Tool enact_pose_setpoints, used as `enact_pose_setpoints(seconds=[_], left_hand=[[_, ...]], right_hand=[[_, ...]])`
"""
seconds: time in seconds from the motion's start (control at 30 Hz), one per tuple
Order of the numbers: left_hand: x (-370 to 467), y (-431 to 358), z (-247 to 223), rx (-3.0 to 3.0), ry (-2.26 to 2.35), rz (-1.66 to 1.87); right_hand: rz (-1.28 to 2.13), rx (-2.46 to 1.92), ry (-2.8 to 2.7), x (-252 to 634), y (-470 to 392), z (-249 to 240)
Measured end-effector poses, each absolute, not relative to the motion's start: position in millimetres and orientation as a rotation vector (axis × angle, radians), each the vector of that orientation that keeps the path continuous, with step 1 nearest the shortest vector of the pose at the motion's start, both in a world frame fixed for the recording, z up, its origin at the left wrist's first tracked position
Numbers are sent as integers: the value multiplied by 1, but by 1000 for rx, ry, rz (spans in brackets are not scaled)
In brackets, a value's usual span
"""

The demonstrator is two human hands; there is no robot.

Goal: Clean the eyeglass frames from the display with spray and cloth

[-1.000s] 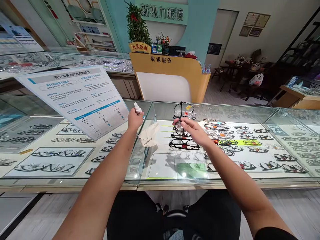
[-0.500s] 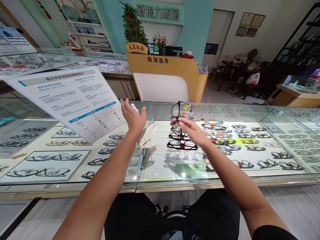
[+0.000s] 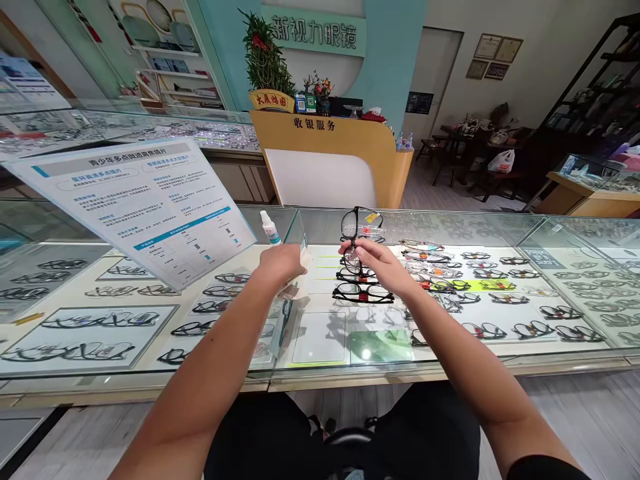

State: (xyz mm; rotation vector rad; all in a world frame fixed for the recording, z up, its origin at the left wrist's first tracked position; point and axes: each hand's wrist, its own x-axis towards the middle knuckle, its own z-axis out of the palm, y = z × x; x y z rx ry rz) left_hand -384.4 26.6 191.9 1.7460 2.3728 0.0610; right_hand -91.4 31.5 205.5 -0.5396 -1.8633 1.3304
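My right hand (image 3: 379, 262) is closed on a pair of black-framed eyeglasses (image 3: 345, 225), holding them on edge above the glass counter. A yellow tag shows near the upper lens. My left hand (image 3: 283, 264) is closed over a beige cleaning cloth (image 3: 296, 288) on the counter top; its fingertips are partly hidden by the back of the hand. Just behind that hand stands a small white spray bottle (image 3: 271, 230) with a blue label. Below the held pair, black eyeglasses with a red tag (image 3: 363, 293) lie in a column with others.
A large printed sheet (image 3: 145, 207) stands tilted at the left. Many frames (image 3: 533, 329) lie in the glass display counter (image 3: 430, 369). A green card (image 3: 380, 345) is near the front edge. Beyond is a wooden reception desk (image 3: 330, 137) with a plant (image 3: 267, 57).
My left hand has come down from a raised, spread pose and closed over the cloth. This uncovers the spray bottle. My right hand still holds the eyeglasses in nearly the same place.
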Motion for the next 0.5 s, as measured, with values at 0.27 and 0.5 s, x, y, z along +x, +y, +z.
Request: enact_pose_setpoints(seconds=[0.27,0.5], left_hand=[[-399,32,193,1695,2406,172],[-397,33,194,1773,2349,261]], right_hand=[[1344,-530,-1846,-91,33,204],[1327,-546,-1865,-90,32,205]])
